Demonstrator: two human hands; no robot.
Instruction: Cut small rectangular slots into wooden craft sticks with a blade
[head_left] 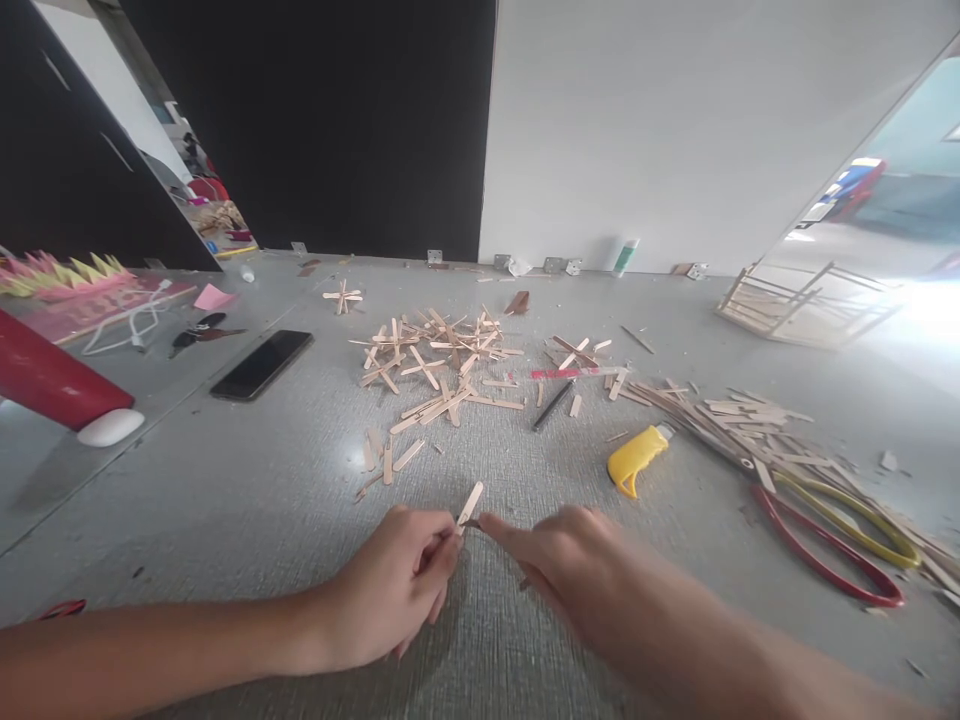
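My left hand (397, 585) is closed in a pinch on a short wooden stick (471, 503) that points up and away, just above the grey table (225, 500). My right hand (559, 560) meets it from the right, its fingertips pinched at the stick's lower end; whether it holds something small and dark there I cannot make out. Beyond the hands lies a heap of ice-cream sticks glued into crosses (435, 355). A yellow utility knife (636, 460) rests to the right of the hands.
Red-and-yellow-handled scissors (832, 535) lie at the right among wood offcuts (735, 415). A black phone (262, 364), keys (199, 332), a red cylinder (45, 380) and a white lump (110, 427) are on the left. A stick frame (795, 300) stands far right. A black pencil (553, 405) lies mid-table.
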